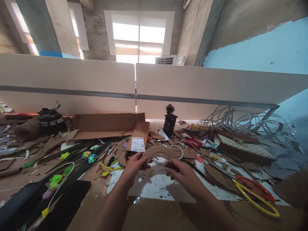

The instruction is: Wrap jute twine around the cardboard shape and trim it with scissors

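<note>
A brown cardboard ring [157,150], seen as an arch, stands in front of me above the white, speckled work surface [154,184]. Cord-like lines run along its curve. My left hand [135,163] is closed on the ring's left end, fingers wrapped round it. Close by the right end, my right hand [177,169] is closed with its fingertips pinched together; whatever lies between them is too small to make out. A white hoop [180,152] lies just behind the ring, beside a piece of cardboard printed "CHINA" [187,153].
Red-and-yellow-handled scissors [256,195] lie at right, with coiled clear tubing [240,117] behind. A black bottle [169,123] stands at the back. An opened cardboard box [108,122] and several yarn flowers [55,181] on dark stems spread leftward. A black flat device [69,202] sits front left.
</note>
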### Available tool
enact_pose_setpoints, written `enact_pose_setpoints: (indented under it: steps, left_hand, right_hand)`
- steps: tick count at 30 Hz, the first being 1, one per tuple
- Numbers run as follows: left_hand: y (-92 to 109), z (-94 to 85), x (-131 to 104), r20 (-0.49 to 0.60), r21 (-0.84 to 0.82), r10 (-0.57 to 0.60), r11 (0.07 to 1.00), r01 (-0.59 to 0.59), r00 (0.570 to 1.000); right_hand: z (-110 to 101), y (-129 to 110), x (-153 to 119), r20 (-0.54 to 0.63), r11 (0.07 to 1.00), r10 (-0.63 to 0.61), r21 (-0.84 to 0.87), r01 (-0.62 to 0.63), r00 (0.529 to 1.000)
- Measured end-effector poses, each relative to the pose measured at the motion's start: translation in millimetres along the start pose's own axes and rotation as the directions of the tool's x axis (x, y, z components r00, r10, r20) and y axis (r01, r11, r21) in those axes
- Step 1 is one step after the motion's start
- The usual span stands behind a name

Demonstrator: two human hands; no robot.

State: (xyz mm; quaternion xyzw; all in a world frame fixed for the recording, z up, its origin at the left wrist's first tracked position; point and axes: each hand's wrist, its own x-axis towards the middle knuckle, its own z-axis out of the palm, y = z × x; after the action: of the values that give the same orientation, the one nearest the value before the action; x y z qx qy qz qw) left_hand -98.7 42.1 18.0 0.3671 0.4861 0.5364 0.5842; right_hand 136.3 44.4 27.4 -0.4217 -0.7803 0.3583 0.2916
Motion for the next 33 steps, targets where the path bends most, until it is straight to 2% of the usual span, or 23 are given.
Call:
enact_pose_setpoints:
  steps: [2, 6, 10, 13, 19, 22, 33]
  left_hand:
    - [0.2, 5.3, -4.5, 0.049, 0.061, -0.005, 0.998, 0.002, 0.999]
    - [-5.2, 16.9, -11.6, 0.143, 0.113, -0.030, 0.993, 0.014, 0.989]
    - [-15.1, 25.3, -14.3, 0.222, 0.124, -0.071, 0.991, 0.044, 0.972]
    - [-19.7, 28.9, -14.7, 0.229, 0.115, -0.109, 0.990, 0.085, 0.967]
    - [-25.2, 32.2, -15.3, 0.251, 0.048, -0.106, 0.994, 0.096, 0.962]
    - [-28.1, 32.8, -14.1, 0.256, 0.015, -0.117, 0.993, 0.117, 0.960]
    - [-25.0, 36.5, -12.8, 0.268, 0.087, -0.111, 0.992, 0.090, 0.957]
  right_hand:
    - [-10.4, -5.8, -1.7, -0.018, 0.999, -0.024, 0.035, 0.025, 1.000]
    - [-19.8, -11.7, -2.8, -0.081, 0.996, -0.080, -0.049, 0.076, 0.993]
    - [-16.2, -10.1, -1.5, -0.075, 0.979, -0.158, -0.138, 0.147, 0.985]
    - [-12.1, -5.5, 1.3, -0.053, 0.954, -0.221, -0.217, 0.205, 0.974]
    - [-6.4, 11.6, 6.1, -0.049, 0.834, -0.363, -0.463, 0.300, 0.931]
    - [-2.7, 17.3, 5.8, -0.019, 0.820, -0.345, -0.493, 0.291, 0.939]
    - [2.6, 18.1, 7.0, -0.005, 0.858, -0.277, -0.451, 0.245, 0.961]
